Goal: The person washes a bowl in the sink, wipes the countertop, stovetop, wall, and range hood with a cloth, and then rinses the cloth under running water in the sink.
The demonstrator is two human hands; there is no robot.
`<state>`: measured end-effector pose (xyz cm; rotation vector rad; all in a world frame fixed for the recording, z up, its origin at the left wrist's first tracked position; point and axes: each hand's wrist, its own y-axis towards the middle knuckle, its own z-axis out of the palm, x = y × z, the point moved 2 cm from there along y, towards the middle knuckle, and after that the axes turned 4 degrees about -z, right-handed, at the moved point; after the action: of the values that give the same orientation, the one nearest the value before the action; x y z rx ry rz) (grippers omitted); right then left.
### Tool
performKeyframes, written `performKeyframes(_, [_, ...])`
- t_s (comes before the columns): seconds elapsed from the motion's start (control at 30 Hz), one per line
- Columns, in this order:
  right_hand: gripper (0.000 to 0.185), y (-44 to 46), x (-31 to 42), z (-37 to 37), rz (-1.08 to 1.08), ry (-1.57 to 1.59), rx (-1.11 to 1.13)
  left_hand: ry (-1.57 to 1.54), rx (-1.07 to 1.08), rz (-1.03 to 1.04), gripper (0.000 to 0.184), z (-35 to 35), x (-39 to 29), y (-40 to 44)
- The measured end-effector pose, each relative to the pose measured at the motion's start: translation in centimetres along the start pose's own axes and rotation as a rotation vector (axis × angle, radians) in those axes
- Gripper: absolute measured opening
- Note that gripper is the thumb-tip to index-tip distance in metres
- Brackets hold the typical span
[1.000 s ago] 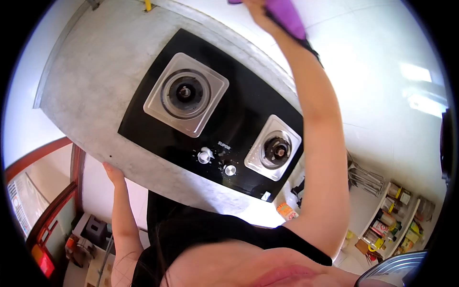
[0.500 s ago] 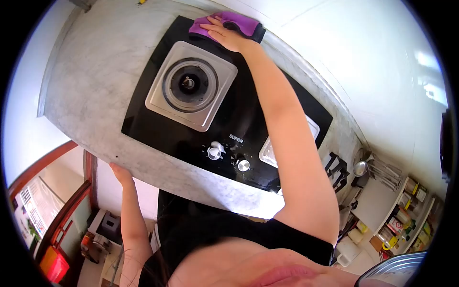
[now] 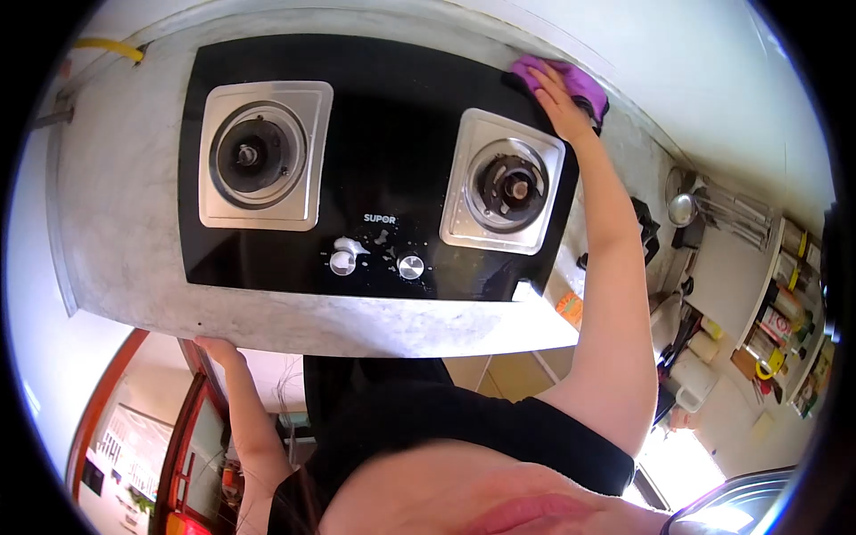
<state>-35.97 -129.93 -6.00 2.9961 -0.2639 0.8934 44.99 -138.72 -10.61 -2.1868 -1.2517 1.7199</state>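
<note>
My right hand [image 3: 557, 102] presses a purple cloth [image 3: 584, 85] with dark edging against the back right corner of a black gas stove [image 3: 392, 116]. Its fingers lie over the cloth. On the stove, two burners sit on square metal trays, the left tray [image 3: 312, 160] and the right tray [image 3: 455, 209]. Near the front are two silver knobs, the left knob [image 3: 342, 262] and the right knob [image 3: 411, 267]. White foam [image 3: 350, 245] lies by the left knob, and wet spots surround both. At the counter's front left edge rests my left hand [image 3: 220, 349], fingers extended and holding nothing.
The stove sits on a grey marbled counter [image 3: 116, 196]. A yellow hose [image 3: 107, 45] runs at the back left. To the right are a black rack [image 3: 646, 227], a hanging ladle [image 3: 682, 209] and shelves of jars [image 3: 776, 312]. An orange item [image 3: 569, 309] lies near the front right.
My right hand and the cloth have moved right along the stove's back edge to its right corner. The view has turned, so the right burner now shows. My left hand stays at the counter edge.
</note>
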Motion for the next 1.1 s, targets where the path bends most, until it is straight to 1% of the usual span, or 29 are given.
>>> performKeyframes(0.07, [0.042,-3.2,-2.2,-0.8,0.106,-0.103,-0.166,0.032,-0.014,-0.012,0.067,-0.4,0.4,0.5])
performKeyframes(0.1, [0.042,-4.3,-3.0,-1.0,0.114,-0.136,-0.276,0.032,-0.010,-0.002,0.068,-0.9,1.1,1.5])
performKeyframes(0.13, [0.043,-5.6,-4.1,-0.7,0.203,-0.119,-0.397,0.031,-0.009,0.008,0.069,-1.4,1.9,2.5])
performKeyframes(0.2, [0.047,-7.5,-4.8,0.3,0.367,-0.296,-0.498,0.056,-0.030,0.001,0.070,-2.1,2.3,3.0])
performKeyframes(0.27, [0.050,-8.6,-3.4,1.1,0.460,-0.286,-0.510,0.104,-0.076,-0.029,0.070,-1.1,1.4,1.5])
performKeyframes(0.3, [0.050,-9.4,-3.8,1.8,0.419,-0.274,-0.518,0.115,-0.077,-0.019,0.070,-0.8,1.1,0.8])
performKeyframes(0.43, [0.049,-13.2,0.1,3.6,0.493,-0.261,-0.510,0.168,-0.078,0.029,0.070,0.3,-0.4,-1.2])
performKeyframes(0.47, [0.048,-14.2,1.0,4.0,0.541,-0.254,-0.497,0.183,-0.076,0.040,0.070,0.2,-0.6,-1.3])
performKeyframes(0.5, [0.047,-15.2,2.5,4.4,0.589,-0.247,-0.482,0.151,-0.059,-0.017,0.072,-0.5,0.4,0.3])
performKeyframes(0.53, [0.047,-16.1,4.1,4.8,0.636,-0.241,-0.468,0.125,-0.026,-0.015,0.073,-0.5,0.2,0.1])
performKeyframes(0.57, [0.046,-16.7,5.6,5.2,0.728,-0.236,-0.450,0.099,0.006,-0.012,0.074,-0.3,0.1,0.0])
performKeyframes(0.63, [0.046,-18.3,6.9,6.4,0.753,-0.201,-0.477,0.015,0.103,-0.022,0.074,0.3,-0.7,-1.1])
performKeyframes(0.77, [0.045,-21.0,9.1,8.4,0.803,-0.179,-0.514,0.012,0.156,0.017,0.071,-0.5,0.5,0.4])
performKeyframes(0.9, [0.045,-23.8,12.6,10.2,0.839,-0.176,-0.553,0.010,0.149,0.012,0.072,-0.8,0.8,0.6])
performKeyframes(0.93, [0.045,-24.5,13.7,10.5,0.843,-0.177,-0.559,0.015,0.133,0.045,0.073,-0.9,1.1,0.9])
performKeyframes(0.97, [0.046,-25.4,14.9,10.9,0.945,-0.190,-0.492,0.017,0.118,0.079,0.073,-0.9,1.7,1.3])
performKeyframes(1.07, [0.047,-28.2,16.8,13.7,0.975,-0.271,-0.500,0.089,0.034,0.132,0.073,-0.9,1.9,1.1])
performKeyframes(1.1, [0.048,-28.3,18.7,14.1,1.016,-0.267,-0.487,0.124,0.000,0.143,0.073,-0.9,1.8,1.1])
